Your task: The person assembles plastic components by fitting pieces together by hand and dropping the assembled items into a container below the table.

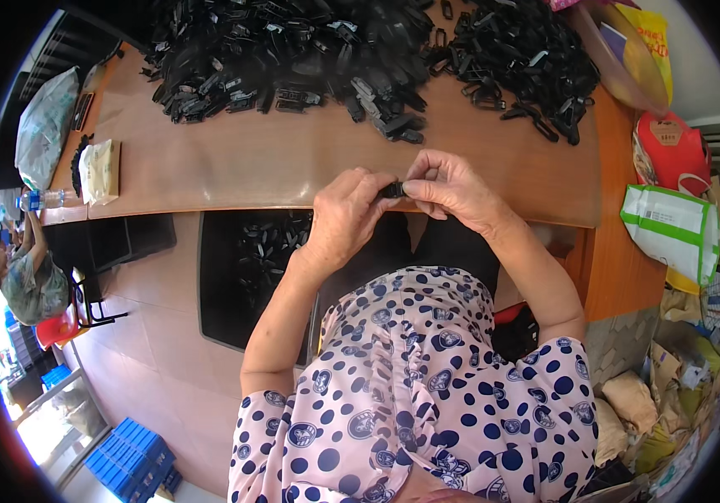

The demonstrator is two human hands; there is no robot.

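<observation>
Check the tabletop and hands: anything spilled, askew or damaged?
Nothing stands out: black parts lie heaped on the tabletop; left hand and right hand hold a black piece too small to judge for damage.

Blouse (343, 394): pale pink ground, scattered navy dots in mixed sizes, round navy emblems between them; gathered ruffles (399, 360) down the front. Sleeves (557, 381): short, same print, ending near the elbows. Trousers (465, 256): black. Left hand (343, 216), right hand (458, 193): bare.
</observation>
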